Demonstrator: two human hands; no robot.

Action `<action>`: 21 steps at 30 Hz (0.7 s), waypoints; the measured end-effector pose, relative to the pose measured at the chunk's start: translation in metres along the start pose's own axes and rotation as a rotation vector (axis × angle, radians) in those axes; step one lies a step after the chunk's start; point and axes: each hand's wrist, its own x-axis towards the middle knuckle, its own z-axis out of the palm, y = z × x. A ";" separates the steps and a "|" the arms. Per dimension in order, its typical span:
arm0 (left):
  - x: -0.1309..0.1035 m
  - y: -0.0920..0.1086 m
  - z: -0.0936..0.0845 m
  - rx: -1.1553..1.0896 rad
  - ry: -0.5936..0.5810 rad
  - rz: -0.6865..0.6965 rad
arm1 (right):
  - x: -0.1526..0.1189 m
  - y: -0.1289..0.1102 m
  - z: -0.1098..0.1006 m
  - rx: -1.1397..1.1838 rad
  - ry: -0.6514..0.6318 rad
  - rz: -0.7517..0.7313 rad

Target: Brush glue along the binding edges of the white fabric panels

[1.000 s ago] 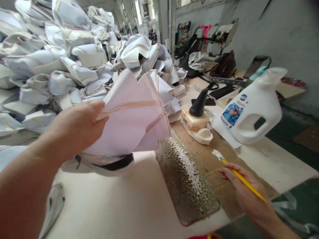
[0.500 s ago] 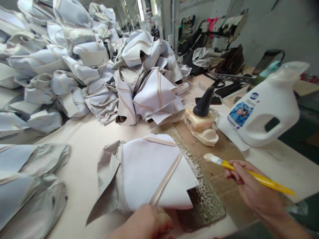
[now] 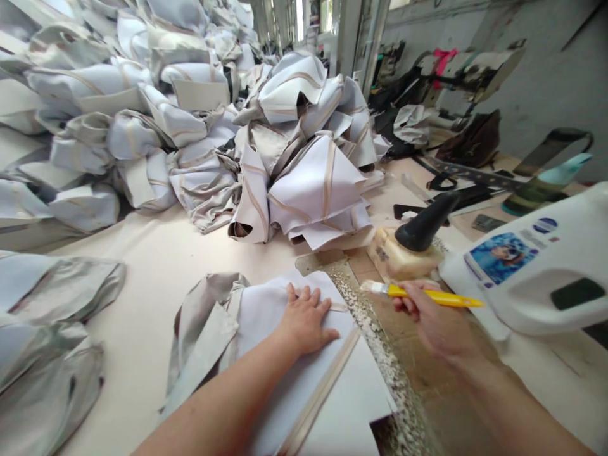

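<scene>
While under fingers [image 3: 315, 299], fabric [image 3: 303, 379] across board's [image 3: 373, 332] edge

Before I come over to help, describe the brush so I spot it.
Find the large white jug at the right. Left of it, the right hand holds the brush. Its bright yellow handle sets it apart from the black cone nearby.

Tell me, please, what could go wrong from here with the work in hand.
The yellow-handled bristle brush with a whitish tip is close to the mostly flat white fabric piece, so a slip of the right hand might smear it. That piece overlaps the long, crumb-crusted board, so its underside may pick up crumbs. The large white plastic jug stands near that hand and could be bumped.
</scene>
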 end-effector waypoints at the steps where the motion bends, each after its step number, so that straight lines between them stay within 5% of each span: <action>1: -0.002 -0.001 0.002 -0.014 0.016 0.005 | 0.008 0.002 0.013 0.007 -0.040 0.018; 8: -0.004 -0.006 0.013 -0.080 0.106 0.013 | 0.048 0.017 0.106 -0.266 -0.186 -0.002; 14: 0.007 -0.010 -0.003 -0.108 0.118 -0.007 | 0.040 0.022 0.083 -0.384 -0.263 0.070; 21: 0.055 -0.030 -0.030 -0.136 -0.005 -0.294 | 0.043 0.009 0.079 -0.401 -0.261 0.052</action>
